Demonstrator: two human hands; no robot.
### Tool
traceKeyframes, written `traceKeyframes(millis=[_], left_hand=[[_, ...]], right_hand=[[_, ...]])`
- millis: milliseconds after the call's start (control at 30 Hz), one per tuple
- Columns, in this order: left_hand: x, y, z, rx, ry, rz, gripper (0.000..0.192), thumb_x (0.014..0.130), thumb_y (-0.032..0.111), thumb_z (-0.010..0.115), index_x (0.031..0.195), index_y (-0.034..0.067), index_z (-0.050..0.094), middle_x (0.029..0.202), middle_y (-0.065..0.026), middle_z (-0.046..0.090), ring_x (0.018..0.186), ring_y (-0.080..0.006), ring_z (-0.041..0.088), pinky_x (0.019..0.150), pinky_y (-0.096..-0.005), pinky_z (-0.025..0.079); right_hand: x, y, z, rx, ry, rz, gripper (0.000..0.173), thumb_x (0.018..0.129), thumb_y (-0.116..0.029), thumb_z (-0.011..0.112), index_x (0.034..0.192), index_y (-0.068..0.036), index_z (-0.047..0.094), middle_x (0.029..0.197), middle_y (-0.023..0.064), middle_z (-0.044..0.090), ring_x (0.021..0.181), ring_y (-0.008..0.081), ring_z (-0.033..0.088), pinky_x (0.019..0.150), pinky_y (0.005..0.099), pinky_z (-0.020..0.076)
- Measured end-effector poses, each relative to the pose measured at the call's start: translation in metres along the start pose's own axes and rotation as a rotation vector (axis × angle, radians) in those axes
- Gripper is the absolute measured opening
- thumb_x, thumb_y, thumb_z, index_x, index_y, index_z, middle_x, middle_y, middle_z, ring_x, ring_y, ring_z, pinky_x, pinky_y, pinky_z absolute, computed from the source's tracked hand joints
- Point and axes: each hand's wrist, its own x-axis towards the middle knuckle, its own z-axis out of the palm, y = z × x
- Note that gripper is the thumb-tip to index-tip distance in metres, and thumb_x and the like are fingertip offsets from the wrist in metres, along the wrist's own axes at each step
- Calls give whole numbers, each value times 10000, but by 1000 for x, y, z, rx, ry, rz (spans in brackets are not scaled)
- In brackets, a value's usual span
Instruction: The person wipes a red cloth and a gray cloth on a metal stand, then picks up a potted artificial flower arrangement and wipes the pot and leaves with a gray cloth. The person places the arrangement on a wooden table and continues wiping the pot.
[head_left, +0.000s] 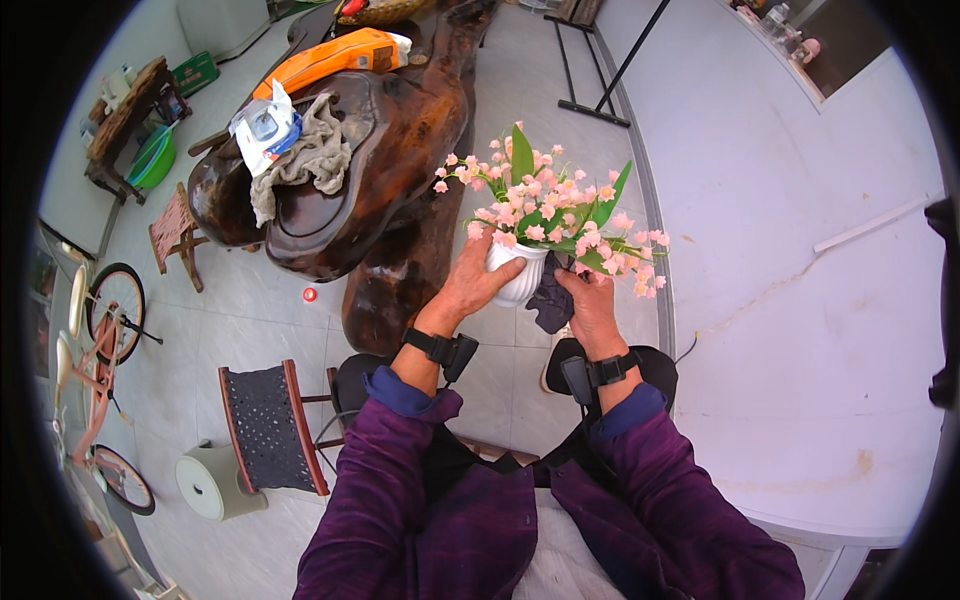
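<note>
A small white ribbed vase (517, 279) is held up over the floor in front of me, slightly tilted. My left hand (477, 277) grips it from the left, with the thumb across its front. Pink bell-shaped artificial flowers (541, 196) with green leaves spread out of its mouth. Between the fingers of my right hand (592, 304) is a dark grey cloth (553, 300), bunched against the vase's right side. Flower sprays hide part of the right fingers.
A polished root-wood table (405, 150) carries a wet-wipe pack (264, 127), a crumpled grey rag (319, 150) and an orange bag (330, 58). At left are folding stools (270, 427), a bin-like cylinder (214, 484) and a pink bicycle (101, 390). A white wall (787, 300) borders the right.
</note>
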Motion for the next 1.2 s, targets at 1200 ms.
traceKeyframes(millis=[1200], left_hand=[[0, 17, -2, -135, 112, -190, 742, 717, 215, 899, 1328, -47, 570, 1253, -138, 673, 1134, -201, 643, 990, -345, 510]], right_hand=[[-30, 3, 13, -325, -92, -18, 375, 893, 72, 675, 1262, 9, 669, 1162, 33, 694, 998, 107, 652, 882, 258, 534]])
